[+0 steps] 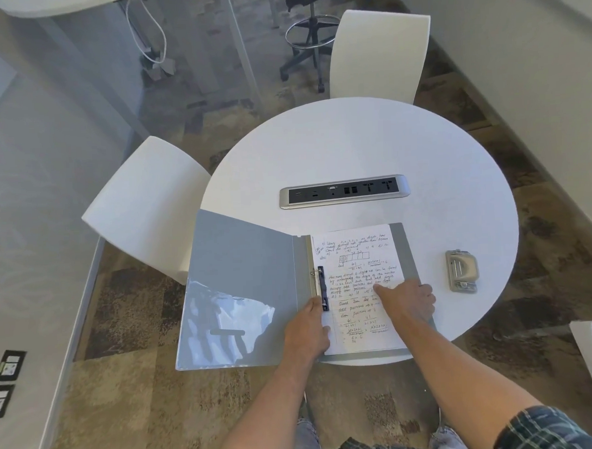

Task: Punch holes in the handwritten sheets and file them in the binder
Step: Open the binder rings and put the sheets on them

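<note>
A grey binder (242,276) lies open on the round white table (369,144), its left cover hanging past the table's edge. The handwritten sheets (356,266) rest on its right half, against the ring mechanism (320,287). My left hand (308,328) presses at the lower end of the ring clasp and the sheets' left edge. Fingers flat, my right hand (408,302) rests on the right side of the top sheet, index finger pointing left. A metal hole punch (461,270) sits on the table to the right of the binder, untouched.
A power and data socket strip (343,190) is set into the table behind the binder. White chairs stand at the left (146,209) and the far side (379,53). A black stool (311,39) stands farther back on the patterned carpet.
</note>
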The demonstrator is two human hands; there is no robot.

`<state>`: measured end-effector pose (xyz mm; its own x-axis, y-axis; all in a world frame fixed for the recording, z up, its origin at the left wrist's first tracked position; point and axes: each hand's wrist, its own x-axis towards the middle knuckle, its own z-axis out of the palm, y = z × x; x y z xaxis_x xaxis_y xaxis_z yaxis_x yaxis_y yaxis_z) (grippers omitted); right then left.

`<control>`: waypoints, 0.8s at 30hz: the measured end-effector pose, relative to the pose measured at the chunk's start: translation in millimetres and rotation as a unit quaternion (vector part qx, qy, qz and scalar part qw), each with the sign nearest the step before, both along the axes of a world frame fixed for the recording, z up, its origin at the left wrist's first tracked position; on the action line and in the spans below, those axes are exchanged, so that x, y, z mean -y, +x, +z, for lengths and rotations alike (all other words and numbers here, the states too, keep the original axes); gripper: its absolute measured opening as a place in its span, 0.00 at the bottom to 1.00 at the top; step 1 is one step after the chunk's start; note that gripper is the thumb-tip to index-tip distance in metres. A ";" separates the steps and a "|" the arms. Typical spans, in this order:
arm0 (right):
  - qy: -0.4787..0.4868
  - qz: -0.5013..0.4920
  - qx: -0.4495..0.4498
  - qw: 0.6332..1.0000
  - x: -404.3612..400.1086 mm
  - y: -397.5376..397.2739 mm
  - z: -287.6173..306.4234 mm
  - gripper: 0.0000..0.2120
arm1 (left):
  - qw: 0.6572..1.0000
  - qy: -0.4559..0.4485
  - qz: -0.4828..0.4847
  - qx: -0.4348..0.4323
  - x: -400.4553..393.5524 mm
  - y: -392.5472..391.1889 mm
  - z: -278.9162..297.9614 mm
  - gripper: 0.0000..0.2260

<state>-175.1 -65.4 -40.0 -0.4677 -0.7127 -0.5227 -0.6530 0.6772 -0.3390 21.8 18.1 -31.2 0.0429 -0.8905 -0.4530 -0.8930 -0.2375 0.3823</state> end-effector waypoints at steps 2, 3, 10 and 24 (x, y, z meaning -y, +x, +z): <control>0.011 0.007 -0.015 1.000 4.3 -4.2 1.7 0.42 | 1.000 -0.001 -0.001 0.001 -0.2 0.4 -0.2 0.30; 0.019 0.003 -0.004 1.000 7.3 -7.6 2.0 0.42 | 1.000 -0.001 -0.001 0.004 0.0 0.8 -0.1 0.30; -0.005 -0.015 0.070 0.997 10.9 -21.0 -0.2 0.32 | 1.000 -0.005 -0.001 -0.002 0.4 2.2 -1.5 0.30; -0.065 -0.009 0.133 0.989 -7.6 -30.8 2.8 0.10 | 0.991 -0.020 0.091 -0.097 0.6 16.7 -11.0 0.22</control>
<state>-205.9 -57.8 -37.2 -0.3396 -0.7747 -0.5334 -0.5178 0.6275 -0.5815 38.6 17.5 -42.1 0.1203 -0.8937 -0.4322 -0.7451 -0.3690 0.5556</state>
